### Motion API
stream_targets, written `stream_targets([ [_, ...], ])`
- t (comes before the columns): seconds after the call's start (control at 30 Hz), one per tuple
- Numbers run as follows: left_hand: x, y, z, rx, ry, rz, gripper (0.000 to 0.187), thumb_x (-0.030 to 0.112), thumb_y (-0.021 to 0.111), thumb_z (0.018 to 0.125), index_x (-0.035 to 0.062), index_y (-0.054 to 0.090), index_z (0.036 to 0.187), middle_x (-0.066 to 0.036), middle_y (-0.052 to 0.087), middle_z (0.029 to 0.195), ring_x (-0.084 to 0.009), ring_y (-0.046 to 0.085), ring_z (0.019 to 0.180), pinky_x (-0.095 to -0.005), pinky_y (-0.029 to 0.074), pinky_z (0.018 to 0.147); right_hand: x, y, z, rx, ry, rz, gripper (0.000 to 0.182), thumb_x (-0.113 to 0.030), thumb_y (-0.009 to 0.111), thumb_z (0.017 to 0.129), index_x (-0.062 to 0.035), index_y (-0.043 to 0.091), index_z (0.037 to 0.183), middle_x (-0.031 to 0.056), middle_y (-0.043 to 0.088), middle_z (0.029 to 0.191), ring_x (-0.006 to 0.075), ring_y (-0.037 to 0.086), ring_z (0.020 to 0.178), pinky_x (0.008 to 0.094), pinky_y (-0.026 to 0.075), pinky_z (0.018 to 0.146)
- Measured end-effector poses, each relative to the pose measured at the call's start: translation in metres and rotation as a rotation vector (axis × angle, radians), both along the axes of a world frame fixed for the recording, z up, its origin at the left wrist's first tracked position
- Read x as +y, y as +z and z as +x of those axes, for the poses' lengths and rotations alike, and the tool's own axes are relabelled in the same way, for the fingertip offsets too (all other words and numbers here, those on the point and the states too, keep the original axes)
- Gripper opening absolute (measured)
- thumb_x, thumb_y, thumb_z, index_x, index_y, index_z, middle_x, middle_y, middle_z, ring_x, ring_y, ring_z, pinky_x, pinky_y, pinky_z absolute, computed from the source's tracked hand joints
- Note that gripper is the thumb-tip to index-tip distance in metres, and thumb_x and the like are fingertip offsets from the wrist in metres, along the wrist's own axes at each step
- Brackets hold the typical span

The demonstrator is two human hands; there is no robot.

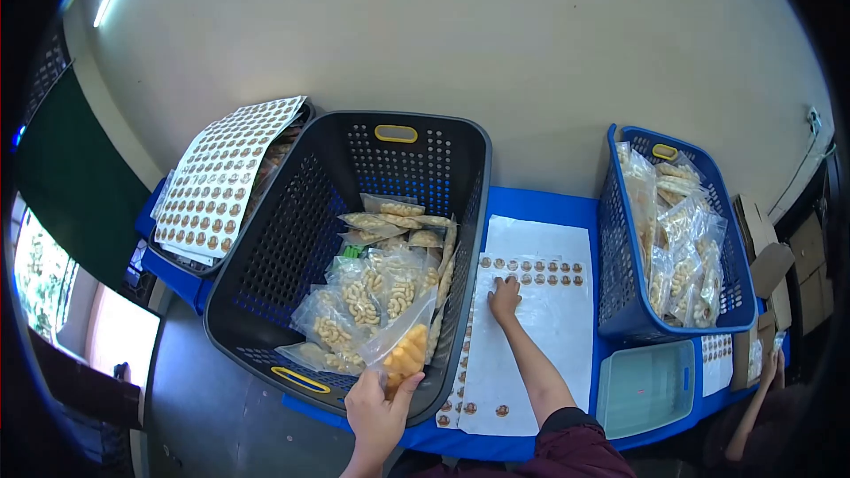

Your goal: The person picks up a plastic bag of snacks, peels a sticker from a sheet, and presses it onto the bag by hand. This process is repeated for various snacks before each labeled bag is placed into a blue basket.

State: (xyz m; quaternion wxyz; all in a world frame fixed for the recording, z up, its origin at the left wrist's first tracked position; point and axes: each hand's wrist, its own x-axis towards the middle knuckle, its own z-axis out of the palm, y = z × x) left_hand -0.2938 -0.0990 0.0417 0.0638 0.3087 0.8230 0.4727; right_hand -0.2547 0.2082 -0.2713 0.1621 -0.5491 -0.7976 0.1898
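My left hand is closed on the lower corner of a clear plastic bag of yellow-orange snack pieces. The bag is held up over the near rim of a large black basket. Inside that basket lie several clear bags of pale, curled snacks. Over to the right, my right hand rests on a white sticker sheet, its fingertips drawn together at the left end of the lower row of round brown stickers. Whatever is between those fingertips is hidden.
A blue basket full of bagged snacks stands at right, behind a translucent tub. More sticker sheets lie on a container at left. A co-worker's hands are at far right, near cardboard boxes.
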Motion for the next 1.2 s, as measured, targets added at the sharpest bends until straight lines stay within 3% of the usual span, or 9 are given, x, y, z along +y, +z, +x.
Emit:
stream_targets([
  [0.1,-0.001,-0.004,-0.002,0.103,-0.058,0.018,0.025,0.013,0.069,0.073,-0.0031,0.050,0.076,-0.008,0.055,0.064,-0.0109,0.048,0.055,-0.0260,0.039,0.052,-0.002,-0.009,-0.004,-0.034,0.012,0.064,0.030,-0.013,0.060,0.068,-0.0086,0.059,0.098,0.0133,0.043,0.115,0.0292,0.038,0.111,0.0521,0.038,0.082],
  [0.3,-0.001,0.006,0.003,0.119,-0.083,-0.060,0.024,0.012,0.068,0.073,-0.0041,0.052,0.079,-0.009,0.056,0.066,-0.0111,0.050,0.058,-0.0248,0.039,0.053,-0.006,0.013,0.005,-0.110,0.129,-0.127,0.033,-0.009,0.058,0.068,-0.0095,0.060,0.101,0.0141,0.042,0.121,0.0294,0.040,0.113,0.0528,0.036,0.086],
  [0.37,-0.002,0.002,0.003,0.085,-0.091,-0.033,0.031,0.023,0.068,0.074,-0.0026,0.053,0.084,-0.013,0.056,0.067,-0.0250,0.053,0.058,-0.0314,0.040,0.053,0.004,0.017,0.014,-0.112,0.195,-0.278,0.040,-0.007,0.058,0.068,-0.0096,0.058,0.108,0.0139,0.047,0.118,0.0281,0.044,0.110,0.0471,0.037,0.089],
  [0.47,-0.002,-0.003,0.001,0.047,-0.091,0.080,0.034,0.027,0.068,0.074,-0.0020,0.054,0.086,-0.014,0.057,0.068,-0.0308,0.055,0.060,-0.0338,0.041,0.054,0.016,0.021,0.037,0.724,0.281,-0.528,0.034,-0.008,0.056,0.071,-0.0075,0.058,0.104,0.0085,0.053,0.110,0.0233,0.048,0.106,0.0417,0.037,0.089],
  [0.63,-0.002,-0.005,0.001,0.039,-0.099,0.186,0.032,0.022,0.066,0.076,-0.0037,0.053,0.089,-0.013,0.060,0.075,-0.0215,0.057,0.066,-0.0303,0.043,0.062,-0.025,0.129,0.090,1.236,0.048,-0.981,0.015,-0.022,0.057,0.083,-0.0114,0.056,0.094,0.0019,0.058,0.097,0.0117,0.052,0.092,0.0310,0.038,0.078],
  [0.77,-0.002,0.007,0.007,-0.172,-0.206,0.377,0.035,0.024,0.063,0.081,-0.0026,0.049,0.098,-0.004,0.057,0.082,-0.0113,0.053,0.077,-0.0241,0.042,0.067,-0.054,0.198,0.149,1.386,0.182,-0.981,0.007,-0.017,0.054,0.085,-0.0109,0.055,0.088,0.0018,0.059,0.090,0.0121,0.053,0.089,0.0299,0.037,0.079],
  [1.03,0.033,0.014,0.053,-0.329,-0.439,0.745,0.045,0.038,0.058,0.081,-0.0003,0.047,0.101,-0.004,0.054,0.092,-0.0119,0.052,0.083,-0.0243,0.042,0.072,-0.111,0.323,0.255,1.441,0.359,-0.794,0.009,-0.005,0.056,0.080,-0.0048,0.051,0.087,0.0049,0.053,0.088,0.0118,0.051,0.081,0.0249,0.041,0.074],
  [1.13,0.077,-0.003,0.085,-0.104,-0.653,0.473,0.046,0.040,0.058,0.081,-0.0010,0.048,0.100,-0.005,0.057,0.088,-0.0130,0.055,0.081,-0.0258,0.043,0.069,-0.120,0.345,0.284,1.410,0.443,-0.713,0.012,0.000,0.055,0.079,-0.0043,0.052,0.089,0.0041,0.056,0.088,0.0121,0.053,0.083,0.0251,0.041,0.076],
  [1.2,0.097,0.009,0.125,-0.442,-0.796,0.514,0.042,0.033,0.053,0.086,-0.0026,0.048,0.108,-0.006,0.059,0.091,-0.0117,0.055,0.083,-0.0242,0.043,0.073,-0.132,0.360,0.297,1.296,0.445,-0.650,0.011,0.000,0.055,0.080,-0.0020,0.052,0.090,0.0045,0.056,0.086,0.0118,0.053,0.084,0.0249,0.041,0.076],
])
